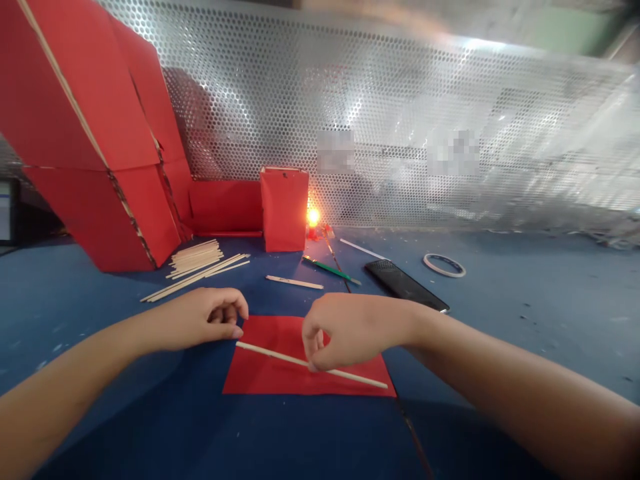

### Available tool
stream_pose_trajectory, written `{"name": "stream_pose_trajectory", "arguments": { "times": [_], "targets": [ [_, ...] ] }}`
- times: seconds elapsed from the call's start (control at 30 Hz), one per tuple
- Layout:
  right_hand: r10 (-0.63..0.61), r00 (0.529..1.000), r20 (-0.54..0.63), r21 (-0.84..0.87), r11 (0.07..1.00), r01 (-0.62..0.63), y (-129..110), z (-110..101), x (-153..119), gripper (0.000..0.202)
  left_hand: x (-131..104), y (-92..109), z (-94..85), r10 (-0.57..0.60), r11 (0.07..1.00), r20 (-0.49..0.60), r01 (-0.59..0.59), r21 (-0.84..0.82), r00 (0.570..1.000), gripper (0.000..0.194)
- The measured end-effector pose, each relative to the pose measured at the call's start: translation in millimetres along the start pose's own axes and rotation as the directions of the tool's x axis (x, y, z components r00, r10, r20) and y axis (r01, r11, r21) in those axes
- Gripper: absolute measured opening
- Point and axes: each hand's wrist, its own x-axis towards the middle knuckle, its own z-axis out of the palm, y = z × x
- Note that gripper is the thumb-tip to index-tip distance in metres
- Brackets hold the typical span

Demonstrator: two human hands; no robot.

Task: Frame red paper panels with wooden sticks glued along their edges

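1. Okay, wooden stick (275, 353): lower center of frame, slanting down to the right across red sheet (280, 380). The sheet lies flat on blue counter (200, 440), likely so the stick has an even backing.
2. Right hand (355, 330): fingertips pinching the stick near its middle, probably to steer its angle. Palm faces down, wrist comes in from the right.
3. Left hand (200, 317): fingers loosely curled, thumb and index apart, nothing seen inside. Hangs by the stick's upper-left end, perhaps to steady it; contact unclear.
4. Stick pile (197, 257): left of center, behind left hand, seemingly for easy reach.
5. Green-handled tool (333, 269), pale flat strip (294, 283), dark phone (406, 285): beyond the hands, center to right, apparently leaving working room.
6. Tape ring (444, 265): right of the phone.
7. Small red box (285, 210): upright, upper center, beside glowing light (313, 217).
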Motion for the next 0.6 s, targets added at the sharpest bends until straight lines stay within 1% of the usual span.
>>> {"name": "stream_pose_trajectory", "arguments": {
  "times": [0.1,0.23,0.4,0.47,0.6],
  "targets": [
    [0.024,1.000,0.003,-0.047,0.999,-0.024,-2,3,1,0.020,-1,2,1.1,-0.008,1.000,0.038,0.007,0.022,0.999,0.020],
    [0.018,1.000,0.009,-0.108,0.994,-0.017,-7,5,3,0.033,0,4,0.9,-0.016,0.999,0.051,0.014,0.040,0.999,0.021],
    [-0.030,0.998,0.055,-0.147,0.988,0.038,-11,5,4,0.042,0,5,0.1,-0.016,0.998,0.058,0.013,0.055,0.998,0.022],
    [-0.071,0.996,0.055,-0.122,0.989,0.078,-11,6,4,0.043,-1,5,-0.2,-0.018,0.998,0.060,0.014,0.063,0.998,0.023],
    [-0.143,0.989,0.030,-0.108,0.983,0.146,-10,7,5,0.046,-4,7,-1.1,-0.032,0.997,0.073,0.027,0.073,0.997,0.034]
  ]
}}
